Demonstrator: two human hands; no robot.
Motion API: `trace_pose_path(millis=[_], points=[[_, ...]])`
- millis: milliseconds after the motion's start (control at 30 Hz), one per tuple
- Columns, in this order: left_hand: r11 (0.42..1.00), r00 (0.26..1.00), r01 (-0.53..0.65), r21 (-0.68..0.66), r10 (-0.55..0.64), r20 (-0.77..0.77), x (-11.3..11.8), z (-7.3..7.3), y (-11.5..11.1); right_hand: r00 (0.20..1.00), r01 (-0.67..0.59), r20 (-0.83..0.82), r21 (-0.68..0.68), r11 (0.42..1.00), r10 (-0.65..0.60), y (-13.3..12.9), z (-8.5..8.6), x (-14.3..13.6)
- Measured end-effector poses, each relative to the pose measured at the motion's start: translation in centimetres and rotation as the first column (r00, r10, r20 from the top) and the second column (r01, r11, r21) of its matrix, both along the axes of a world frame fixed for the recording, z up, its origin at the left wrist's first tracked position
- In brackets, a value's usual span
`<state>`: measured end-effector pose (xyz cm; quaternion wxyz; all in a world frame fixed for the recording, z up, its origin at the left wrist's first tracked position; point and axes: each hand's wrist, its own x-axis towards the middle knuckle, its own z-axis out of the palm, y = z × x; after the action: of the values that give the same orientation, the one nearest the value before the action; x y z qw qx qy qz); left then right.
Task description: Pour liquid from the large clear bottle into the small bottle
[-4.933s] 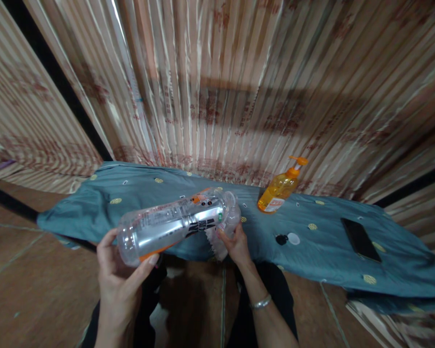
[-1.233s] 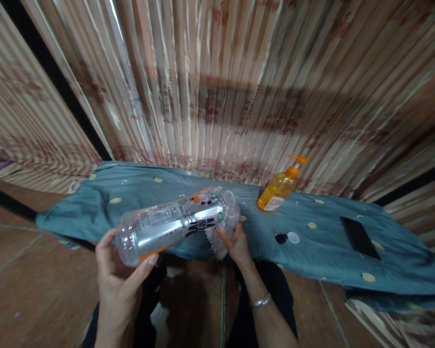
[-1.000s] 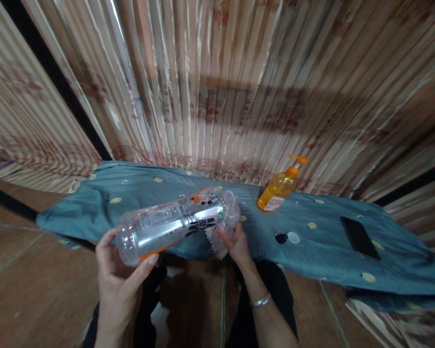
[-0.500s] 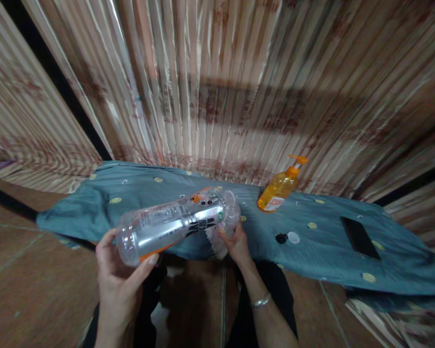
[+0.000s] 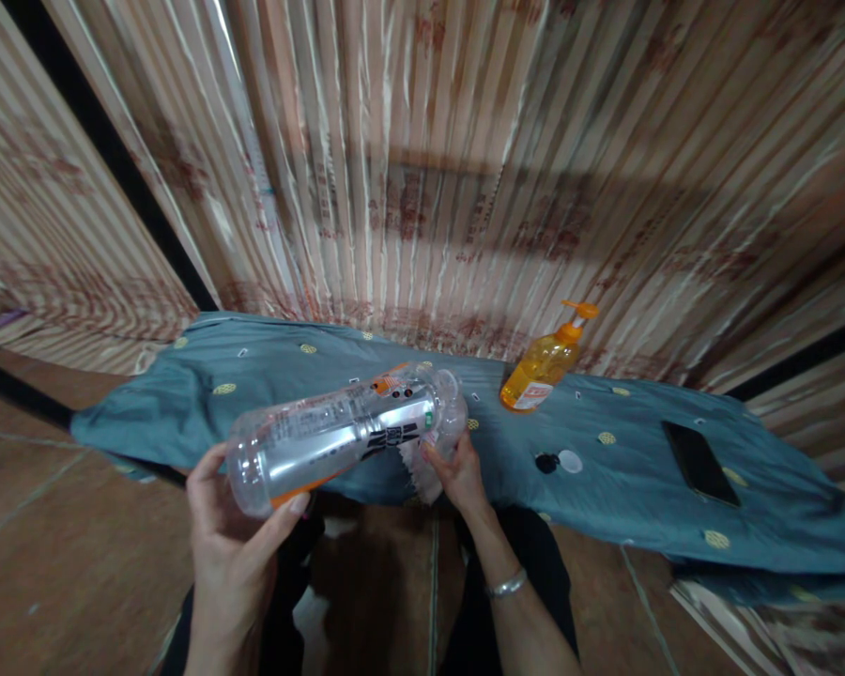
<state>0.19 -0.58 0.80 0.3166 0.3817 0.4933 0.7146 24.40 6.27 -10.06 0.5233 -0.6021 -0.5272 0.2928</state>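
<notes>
A clear plastic bottle (image 5: 338, 441) with a silver and orange label lies tilted across my view, held above the cloth-covered surface. My left hand (image 5: 229, 535) is closed round its base, thumb in front. At the bottle's other end, my right hand (image 5: 457, 469) pinches a thin whitish cloth (image 5: 422, 472) with a zigzag edge, close against the bottle's shoulder. Part of that cloth is hidden behind the fingers, and whether the hand also grips the bottle does not show.
An orange pump bottle (image 5: 541, 371) stands on the blue-green bedsheet (image 5: 282, 371). To its right are a small black round piece (image 5: 546, 463), a white disc (image 5: 570, 461) and a dark phone (image 5: 699, 462). Behind hangs a striped curtain (image 5: 408, 188); black poles (image 5: 113, 150) rise at the sides.
</notes>
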Motion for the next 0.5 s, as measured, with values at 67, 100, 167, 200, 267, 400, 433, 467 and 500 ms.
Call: trace_pose_path(millis=[67,100,167,200,267,400,433,467,500], points=[[1.0,1.0,0.001,0.003,-0.001,-0.003,0.02,-0.02,0.03,1.0,0.005,0.003,-0.001,1.0,-0.005,0.0,-0.08,0.05],[1.0,1.0,0.001,0.006,-0.001,-0.004,0.03,-0.03,0.07,1.0,0.01,0.005,-0.007,1.0,-0.01,0.0,-0.1,0.07],[1.0,1.0,0.001,0.011,-0.001,-0.005,0.04,-0.08,0.13,1.0,0.016,0.011,-0.021,1.0,-0.015,-0.01,-0.12,0.08],[1.0,1.0,0.0,0.013,0.0,-0.008,0.03,-0.1,0.15,1.0,0.018,0.012,-0.027,0.999,-0.017,-0.02,-0.1,0.09],[1.0,1.0,-0.001,0.01,0.001,-0.012,-0.01,-0.13,0.15,1.0,0.02,0.013,-0.034,0.999,-0.019,-0.03,-0.05,0.08],[1.0,1.0,0.005,-0.001,-0.005,-0.016,-0.1,-0.23,0.08,1.0,0.02,0.012,-0.032,0.999,-0.02,-0.02,0.06,0.05],[1.0,1.0,0.004,-0.003,-0.004,-0.015,-0.11,-0.28,0.08,1.0,0.021,0.014,-0.032,0.999,-0.02,-0.01,0.07,0.04],[1.0,1.0,0.001,-0.004,-0.002,-0.016,-0.11,-0.33,0.09,1.0,0.022,0.016,-0.032,0.999,-0.021,0.0,0.06,0.03],[1.0,1.0,0.0,-0.006,0.0,-0.016,-0.09,-0.37,0.12,1.0,0.023,0.018,-0.03,0.999,-0.022,0.01,0.05,0.01]])
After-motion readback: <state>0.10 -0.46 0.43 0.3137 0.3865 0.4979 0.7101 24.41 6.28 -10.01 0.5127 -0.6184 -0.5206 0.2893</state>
